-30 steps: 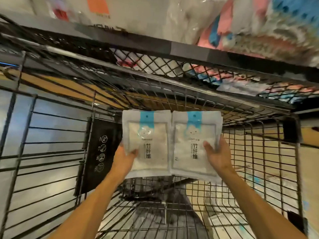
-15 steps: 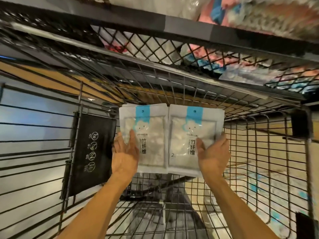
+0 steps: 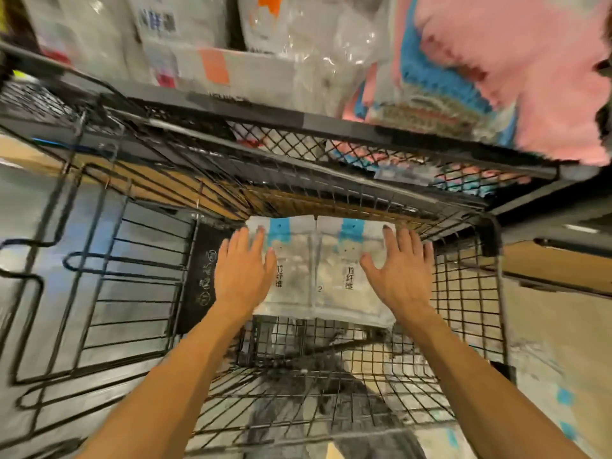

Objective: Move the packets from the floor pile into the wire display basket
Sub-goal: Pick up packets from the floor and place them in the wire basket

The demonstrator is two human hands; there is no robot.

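Hands flat, fingers spread: L hand (image 3: 243,271) on left packet (image 3: 291,276), R hand (image 3: 399,273) on right packet (image 3: 344,276) (side by side).

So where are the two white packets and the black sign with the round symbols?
left packet (image 3: 291,260): head view, on its printed front, beside the left hand.
right packet (image 3: 344,270): head view, on its front near the characters.
black sign (image 3: 205,273): head view, on its round symbols.

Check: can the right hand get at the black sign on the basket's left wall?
Probably not directly. The right hand lies flat on the right packet, and the left hand and its forearm sit between it and the black sign. The left hand is right beside it.
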